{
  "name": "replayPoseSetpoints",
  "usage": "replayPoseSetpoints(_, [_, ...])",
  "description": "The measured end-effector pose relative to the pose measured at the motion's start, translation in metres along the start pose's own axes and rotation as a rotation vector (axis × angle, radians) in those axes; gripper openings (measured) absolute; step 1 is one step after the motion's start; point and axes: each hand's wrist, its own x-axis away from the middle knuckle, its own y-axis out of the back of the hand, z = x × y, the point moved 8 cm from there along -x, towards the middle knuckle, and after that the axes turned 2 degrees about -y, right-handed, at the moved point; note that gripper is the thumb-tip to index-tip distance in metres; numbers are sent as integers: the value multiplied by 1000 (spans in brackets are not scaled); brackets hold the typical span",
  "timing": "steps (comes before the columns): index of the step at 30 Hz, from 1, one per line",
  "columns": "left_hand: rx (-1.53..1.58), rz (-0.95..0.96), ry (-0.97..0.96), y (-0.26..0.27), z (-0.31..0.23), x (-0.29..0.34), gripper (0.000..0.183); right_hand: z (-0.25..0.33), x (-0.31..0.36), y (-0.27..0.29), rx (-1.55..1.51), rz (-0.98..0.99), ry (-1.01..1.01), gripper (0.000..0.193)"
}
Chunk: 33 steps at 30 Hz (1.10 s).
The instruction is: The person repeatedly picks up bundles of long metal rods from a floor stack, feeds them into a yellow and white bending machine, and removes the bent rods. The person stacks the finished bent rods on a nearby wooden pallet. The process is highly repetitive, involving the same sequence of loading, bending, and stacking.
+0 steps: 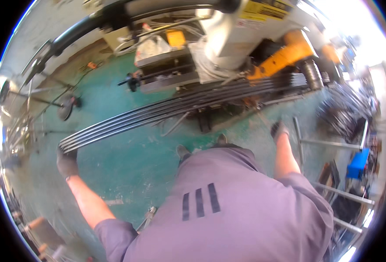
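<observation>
Head view. A bundle of long dark metal rods [175,107] runs across the middle of the picture, from a near end at the lower left up to the right, where it enters the machine [245,39], a grey and yellow unit standing on the green floor [127,166]. The long axis of the bundle lies left-to-right in front of the person, rising slightly toward the machine; the fisheye lens bends it into a shallow arc.

The left hand [67,161], in a dark glove, sits directly under the near end of the bundle, touching it or just below it. The fingers appear curled upward against the rod ends, but whether they close around the rods cannot be told.

The right hand [279,129], also gloved, is extended forward on the right, just below the bundle near the machine side and apart from the rods. Its fingers look loosely bent and hold nothing visible; the exact spread cannot be told.

The left hand is therefore the one at the free end of the bundle; the right hand is nearer the machine end. The grey shirt [228,205] fills the lower centre, and a metal rack [333,148] stands at the right.
</observation>
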Motion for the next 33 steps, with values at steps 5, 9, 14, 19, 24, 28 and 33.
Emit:
replayPoseSetpoints(5, [568,-344,-18,-28,9,41,57,22,42,-40,111,19,60,29])
replayPoseSetpoints(9, [641,-360,237,-72,110,76,60,25,15,-27,203,71,41,28])
replayPoseSetpoints(14, [697,-407,502,-198,246,167,69,27,-70,11,257,102,-102,27])
replayPoseSetpoints(19, [610,-403,652,-363,309,240,58,66,-200,37,453,228,-122,24])
replayPoseSetpoints(24, [-28,-8,566,-489,331,305,55,121,-238,34,953,160,-126,33])
replayPoseSetpoints(28, [-1035,506,-110,-581,284,327,53,139,-201,18,851,274,1,29])
replayPoseSetpoints(33, [-1336,756,-504,-636,260,335,50,108,-195,71,863,283,-10,26])
